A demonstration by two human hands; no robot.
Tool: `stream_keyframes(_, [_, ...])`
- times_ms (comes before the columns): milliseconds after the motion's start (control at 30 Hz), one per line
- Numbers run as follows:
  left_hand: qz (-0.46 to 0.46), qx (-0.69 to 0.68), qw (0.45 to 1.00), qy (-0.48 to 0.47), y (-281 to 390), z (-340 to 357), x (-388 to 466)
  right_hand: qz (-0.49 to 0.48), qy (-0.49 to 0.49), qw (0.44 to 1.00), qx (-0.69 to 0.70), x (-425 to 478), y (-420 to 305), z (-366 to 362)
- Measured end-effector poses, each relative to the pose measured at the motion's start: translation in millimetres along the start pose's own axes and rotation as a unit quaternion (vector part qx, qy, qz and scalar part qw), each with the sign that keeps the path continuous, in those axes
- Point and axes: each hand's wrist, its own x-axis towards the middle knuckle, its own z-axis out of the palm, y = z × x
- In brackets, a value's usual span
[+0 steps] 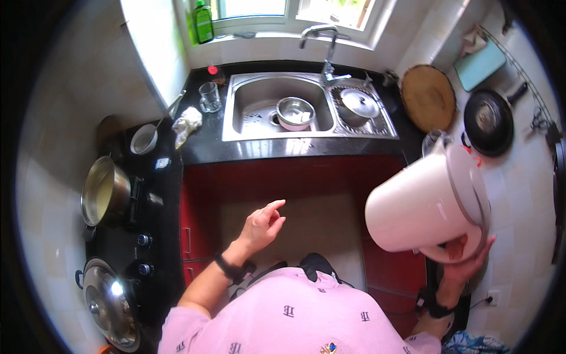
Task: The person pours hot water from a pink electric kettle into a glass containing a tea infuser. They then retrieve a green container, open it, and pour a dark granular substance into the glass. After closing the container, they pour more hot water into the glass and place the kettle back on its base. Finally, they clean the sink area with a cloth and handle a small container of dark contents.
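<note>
My right hand (473,259) grips the handle of a white electric kettle (415,208), raised at the right above the red cabinets. The kettle's lid is towards the right of the view and its base towards the middle; its exact tilt I cannot tell. Behind its spout a clear glass vessel (432,141) shows in part. My left hand (263,225) hangs in the air in front of my body and holds nothing. Its index finger and thumb are apart, the other fingers curled.
Ahead, a steel sink (256,95) holds a metal bowl (295,114); a lidded pot (358,106) stands on its drainboard. At left are a saucepan (106,190) and a lidded wok (108,305). A glass mug (209,97) and crumpled cloth (188,124) lie nearby. A frying pan (488,121) hangs right.
</note>
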Motion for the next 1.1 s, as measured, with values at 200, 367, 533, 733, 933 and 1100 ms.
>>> stream_keyframes(200, [-0.136, 0.036, 0.984, 0.114, -43.2, -53.5, -9.1, 0.052, -0.397, 0.916, -0.02, 117.8, 101.8, 170.3])
stream_keyframes(367, [-0.238, 0.058, 0.947, 0.209, -83.3, -79.5, -9.9, 0.118, -0.376, 0.919, 0.025, 178.2, 186.2, 302.9])
stream_keyframes(533, [-0.341, 0.062, 0.901, 0.262, -92.2, -96.1, -2.5, 0.131, -0.431, 0.891, -0.052, 221.6, 256.9, 424.5])
stream_keyframes(733, [-0.424, 0.042, 0.862, 0.275, -106.2, -97.3, 6.2, 0.133, -0.451, 0.873, -0.129, 253.5, 315.5, 524.3])
stream_keyframes(933, [-0.483, 0.017, 0.855, 0.19, -140.6, -126.9, 25.7, 0.109, -0.467, 0.849, -0.22, 268.7, 355.0, 598.7])
stream_keyframes(1100, [-0.452, 0.022, 0.879, 0.15, -179.7, -152.9, 39.0, 0.106, -0.465, 0.835, -0.275, 272.9, 377.2, 643.3])
